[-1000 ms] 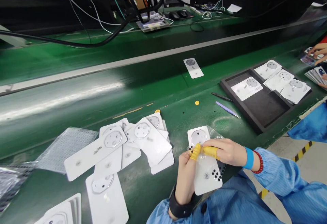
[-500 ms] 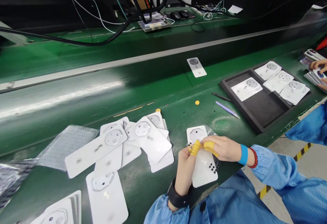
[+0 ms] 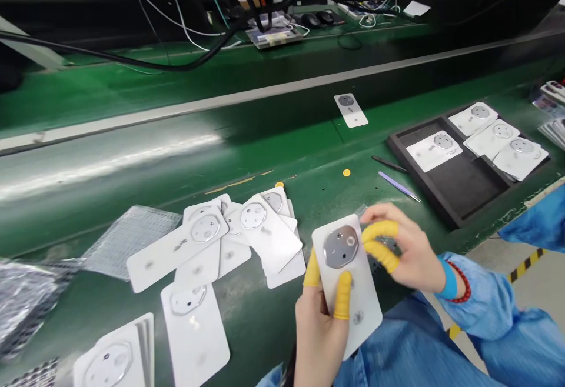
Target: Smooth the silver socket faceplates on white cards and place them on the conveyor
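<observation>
My left hand (image 3: 318, 334) is shut on a white rectangular card (image 3: 359, 316), with yellow finger cots on two fingers gripping its lower part. A silver octagonal metal plate (image 3: 340, 246) with small dark holes sits on the card's upper end. My right hand (image 3: 408, 252), with yellow cots on two fingers, hovers just right of the plate, fingers apart and holding nothing I can see. A scrap of clear plastic film (image 3: 364, 210) lies partly hidden behind the card. A loose heap of similar white cards (image 3: 265, 240) lies to the left.
A black tray (image 3: 445, 196) holds several plated cards at right. Tweezers (image 3: 399, 187), a dark tool (image 3: 388, 163), a yellow disc (image 3: 346, 172) and a lone card (image 3: 351, 110) lie on the green bench. Dimpled plastic sheets (image 3: 132, 240) lie left; a card stack (image 3: 551, 122) sits far right.
The card is lifted and tilted toward me, its plate now bright. My right hand has let go of the top end and opened. The co-worker's hands have left the view at far right.
</observation>
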The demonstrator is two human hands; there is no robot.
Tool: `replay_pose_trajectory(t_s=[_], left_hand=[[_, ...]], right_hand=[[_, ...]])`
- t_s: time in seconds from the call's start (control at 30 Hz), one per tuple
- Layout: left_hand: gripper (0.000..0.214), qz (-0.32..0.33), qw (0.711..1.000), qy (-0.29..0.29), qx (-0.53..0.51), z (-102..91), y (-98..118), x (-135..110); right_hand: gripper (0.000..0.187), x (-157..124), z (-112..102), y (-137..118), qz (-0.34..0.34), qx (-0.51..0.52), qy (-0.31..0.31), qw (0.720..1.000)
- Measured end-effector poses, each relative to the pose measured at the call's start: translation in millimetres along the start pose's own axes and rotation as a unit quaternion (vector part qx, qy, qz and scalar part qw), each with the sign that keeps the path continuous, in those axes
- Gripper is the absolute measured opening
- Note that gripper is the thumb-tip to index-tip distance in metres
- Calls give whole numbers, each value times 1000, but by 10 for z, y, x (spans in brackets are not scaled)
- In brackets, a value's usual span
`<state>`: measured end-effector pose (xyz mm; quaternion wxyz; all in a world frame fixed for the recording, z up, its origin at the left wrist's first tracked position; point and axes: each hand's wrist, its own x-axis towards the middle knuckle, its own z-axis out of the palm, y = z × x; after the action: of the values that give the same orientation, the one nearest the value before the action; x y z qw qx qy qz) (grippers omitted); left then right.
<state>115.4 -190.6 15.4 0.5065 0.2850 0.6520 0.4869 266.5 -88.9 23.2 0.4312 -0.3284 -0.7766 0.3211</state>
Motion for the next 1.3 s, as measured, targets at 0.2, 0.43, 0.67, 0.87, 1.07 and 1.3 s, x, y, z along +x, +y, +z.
replay_pose_trajectory(t_s=[0.2,0.43,0.67,0.87,1.07,1.3], left_hand=[[48,6,1000,8,2,175,142,-100],[52,-11,1000,17,-14,194,190,-167],[48,-72,995,-35,-63,194,253,-192],[55,-119,986,-57,-99,171,253,-187],[51,-116,985,-63,-109,178,263,-195],[53,-111,986,-53,-111,188,217,-186]], right_hand=[[20,-17,198,-205,-108,-38,35,993],[23,-54,72,-201,-132,-86,-15,987],[26,-132,33,-137,-177,-98,-55,978],[28,-129,-5,-109,-155,-64,-56,984],[27,-119,-55,-111,-160,-58,-65,983],[26,-127,-104,-144,-216,-192,-152,945]])
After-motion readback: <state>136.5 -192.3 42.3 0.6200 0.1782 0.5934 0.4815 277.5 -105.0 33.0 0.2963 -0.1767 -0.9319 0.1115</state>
